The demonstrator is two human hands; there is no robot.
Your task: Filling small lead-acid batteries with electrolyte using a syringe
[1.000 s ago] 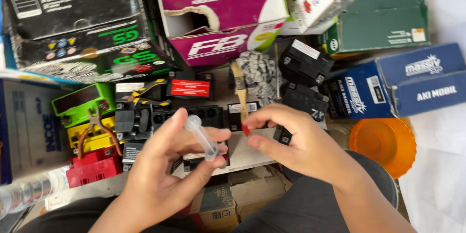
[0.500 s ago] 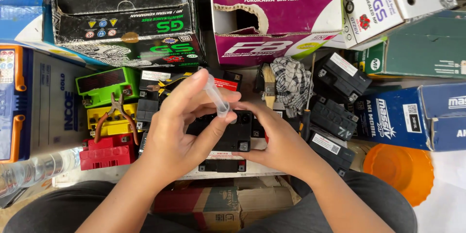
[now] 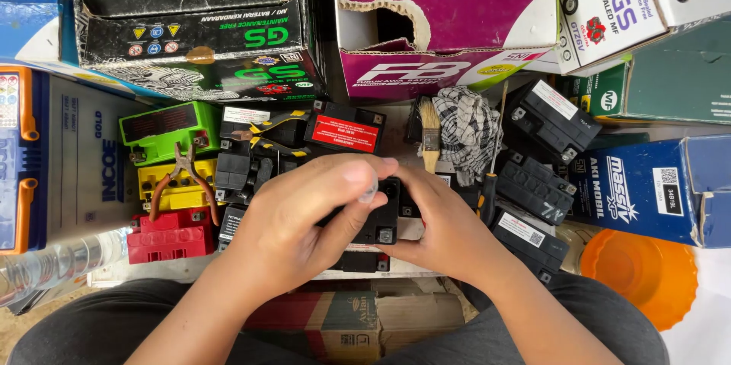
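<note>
**Clear tube brought down onto the small black battery at frame centre**

A second ago the left hand (image 3: 293,220) held the clear plastic tube (image 3: 369,191) up and slanted, plainly in view above the batteries. Now the tube points almost straight at the camera, only its round end showing between thumb and fingers, its lower end hidden against the top of the black battery (image 3: 373,220). The left hand is closed around the tube. The right hand (image 3: 449,228) has moved in from beside the tube to cup the battery's right side, fingers wrapped on it, steadying it on the bench (image 3: 129,277). In the left of the frame, pliers (image 3: 179,178) lie on the yellow battery (image 3: 171,186); a brush (image 3: 429,133) lies just above the hands.
</note>
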